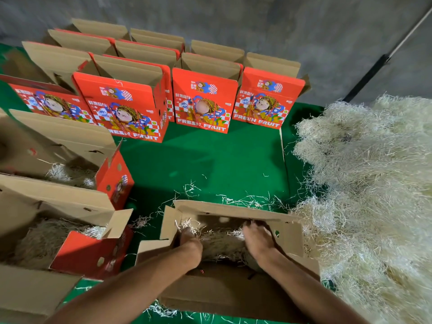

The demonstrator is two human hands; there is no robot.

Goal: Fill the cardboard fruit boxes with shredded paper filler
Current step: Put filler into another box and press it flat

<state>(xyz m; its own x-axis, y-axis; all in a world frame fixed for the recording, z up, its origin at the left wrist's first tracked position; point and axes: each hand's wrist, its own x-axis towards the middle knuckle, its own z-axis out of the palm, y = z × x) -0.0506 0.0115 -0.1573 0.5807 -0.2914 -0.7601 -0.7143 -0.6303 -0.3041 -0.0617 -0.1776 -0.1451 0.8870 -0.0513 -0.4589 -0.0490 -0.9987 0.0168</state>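
Hands inside open box [233, 212] on green mat [210, 164]. Left hand [190, 244] buried in shredded paper [222, 244], grip unclear. Right hand [258, 239] flat, fingers spread, pressing paper down. Big paper pile [369, 183] just right of the box.

Two bare forearms, both without sleeves right up to the bottom edge of the view; no gloves, no watch, no bracelet or ring to be seen; left hand [190, 242] and right hand [258, 239] bare as well; wrists slim, forearms long and smooth; fingers [253, 224] of the right hand partly visible, those of the left hidden; nothing worn anywhere in view.
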